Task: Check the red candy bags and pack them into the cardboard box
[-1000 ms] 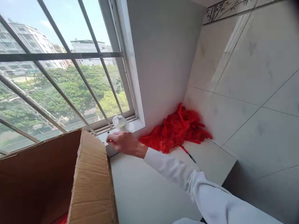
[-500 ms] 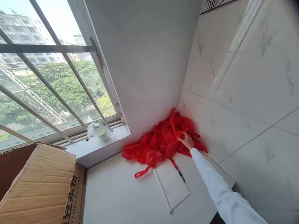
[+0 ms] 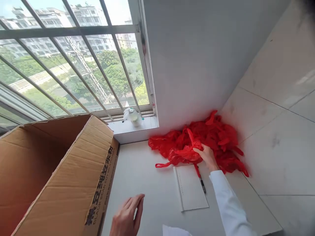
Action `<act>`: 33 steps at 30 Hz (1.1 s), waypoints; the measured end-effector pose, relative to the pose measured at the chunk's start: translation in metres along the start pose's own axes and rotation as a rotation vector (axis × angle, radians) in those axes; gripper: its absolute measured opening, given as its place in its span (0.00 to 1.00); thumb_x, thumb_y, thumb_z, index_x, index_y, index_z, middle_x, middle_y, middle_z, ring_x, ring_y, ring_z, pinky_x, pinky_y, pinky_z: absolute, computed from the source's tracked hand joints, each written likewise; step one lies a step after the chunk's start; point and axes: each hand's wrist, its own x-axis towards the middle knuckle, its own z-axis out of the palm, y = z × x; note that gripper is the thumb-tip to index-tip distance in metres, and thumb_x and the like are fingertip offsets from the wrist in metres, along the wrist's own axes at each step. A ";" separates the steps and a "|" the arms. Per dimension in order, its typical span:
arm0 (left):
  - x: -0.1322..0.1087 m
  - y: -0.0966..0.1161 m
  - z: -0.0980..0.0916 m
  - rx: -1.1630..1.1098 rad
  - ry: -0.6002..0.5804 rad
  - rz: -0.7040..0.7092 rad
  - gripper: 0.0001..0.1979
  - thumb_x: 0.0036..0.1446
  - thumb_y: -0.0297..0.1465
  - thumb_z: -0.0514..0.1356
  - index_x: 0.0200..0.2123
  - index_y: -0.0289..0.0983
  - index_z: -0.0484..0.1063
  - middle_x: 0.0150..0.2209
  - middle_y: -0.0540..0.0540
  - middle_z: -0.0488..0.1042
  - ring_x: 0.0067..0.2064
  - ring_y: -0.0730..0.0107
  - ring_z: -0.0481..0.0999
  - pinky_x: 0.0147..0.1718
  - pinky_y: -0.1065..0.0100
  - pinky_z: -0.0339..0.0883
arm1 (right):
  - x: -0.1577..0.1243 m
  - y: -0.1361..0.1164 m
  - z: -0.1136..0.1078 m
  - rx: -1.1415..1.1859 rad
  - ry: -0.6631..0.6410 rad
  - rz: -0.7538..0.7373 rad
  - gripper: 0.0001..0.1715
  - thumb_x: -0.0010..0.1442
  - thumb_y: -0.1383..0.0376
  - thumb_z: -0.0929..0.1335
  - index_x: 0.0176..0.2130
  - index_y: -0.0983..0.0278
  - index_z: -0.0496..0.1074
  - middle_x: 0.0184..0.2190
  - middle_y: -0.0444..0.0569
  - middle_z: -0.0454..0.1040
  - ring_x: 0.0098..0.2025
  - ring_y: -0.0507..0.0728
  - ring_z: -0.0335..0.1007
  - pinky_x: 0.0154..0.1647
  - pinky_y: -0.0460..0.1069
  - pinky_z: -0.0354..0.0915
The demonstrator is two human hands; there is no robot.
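A heap of red plastic bags (image 3: 219,134) lies in the corner where the walls meet the white table. My right hand (image 3: 208,156) is closed on a crumpled red bag (image 3: 188,152) at the front of the heap. Over the table's near part, my left hand (image 3: 127,214) hangs with fingers bent and close together, a gap showing between thumb and fingers; whether its fingertips pinch anything is too small to tell. An open notebook (image 3: 191,186) lies between the hands, with a black pen (image 3: 202,184) along its right side.
At the left stands a large open cardboard box (image 3: 73,173), its flap leaning toward the table. A knotted plastic bag with pale contents (image 3: 135,118) sits on the windowsill (image 3: 150,122) below the barred window. Tiled wall (image 3: 278,141) bounds the right side.
The view has swung left, showing more of the box. My left hand has come into view at the bottom. My right hand has drawn a red bag forward from the heap.
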 end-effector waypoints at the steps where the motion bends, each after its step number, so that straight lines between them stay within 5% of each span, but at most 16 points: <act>1: 0.002 0.003 0.002 -0.027 -0.027 -0.048 0.13 0.64 0.31 0.48 0.37 0.39 0.71 0.32 0.49 0.78 0.32 0.73 0.77 0.32 0.74 0.69 | -0.015 -0.003 0.011 0.074 -0.078 -0.008 0.23 0.47 0.52 0.68 0.39 0.63 0.75 0.32 0.49 0.78 0.35 0.60 0.73 0.38 0.52 0.66; 6: -0.012 -0.015 0.032 -0.102 -0.225 -0.315 0.12 0.63 0.30 0.48 0.35 0.39 0.71 0.33 0.49 0.76 0.35 0.71 0.76 0.34 0.72 0.68 | -0.092 -0.003 0.095 0.389 -0.442 0.063 0.23 0.49 0.56 0.67 0.43 0.65 0.73 0.34 0.49 0.77 0.36 0.58 0.73 0.36 0.50 0.68; 12: -0.053 -0.071 0.086 -0.207 -0.445 -0.452 0.08 0.57 0.24 0.53 0.35 0.39 0.71 0.34 0.48 0.73 0.35 0.72 0.74 0.37 0.71 0.67 | -0.163 0.013 0.178 0.091 -0.453 0.089 0.15 0.49 0.65 0.64 0.38 0.64 0.71 0.30 0.46 0.74 0.30 0.54 0.70 0.36 0.51 0.66; 17: -0.053 -0.079 0.131 -0.224 -0.504 -0.376 0.11 0.52 0.24 0.57 0.40 0.40 0.71 0.40 0.47 0.71 0.43 0.68 0.71 0.41 0.69 0.65 | -0.191 -0.006 0.177 -0.006 -0.190 -0.189 0.22 0.56 0.64 0.61 0.50 0.62 0.64 0.45 0.52 0.67 0.38 0.55 0.67 0.41 0.52 0.66; 22: -0.038 -0.067 0.171 -0.200 -0.554 -0.263 0.11 0.47 0.27 0.62 0.38 0.39 0.73 0.44 0.43 0.70 0.49 0.56 0.66 0.43 0.61 0.61 | -0.195 -0.035 0.181 -0.361 -0.293 -0.503 0.15 0.56 0.68 0.64 0.44 0.59 0.70 0.45 0.51 0.67 0.49 0.59 0.60 0.48 0.52 0.61; 27: -0.034 -0.070 0.181 -0.179 -0.550 -0.231 0.04 0.51 0.25 0.59 0.27 0.37 0.73 0.36 0.42 0.73 0.44 0.57 0.67 0.41 0.59 0.58 | -0.191 -0.028 0.197 -0.659 -0.350 -0.363 0.12 0.54 0.74 0.64 0.35 0.63 0.73 0.38 0.53 0.71 0.44 0.60 0.61 0.43 0.52 0.59; 33: -0.042 -0.089 0.156 -0.217 -0.393 -0.339 0.03 0.53 0.29 0.60 0.27 0.40 0.73 0.35 0.47 0.74 0.46 0.59 0.65 0.44 0.58 0.55 | -0.195 -0.015 0.186 -0.433 -0.122 -0.128 0.09 0.58 0.65 0.64 0.33 0.59 0.74 0.37 0.48 0.71 0.41 0.57 0.60 0.41 0.49 0.57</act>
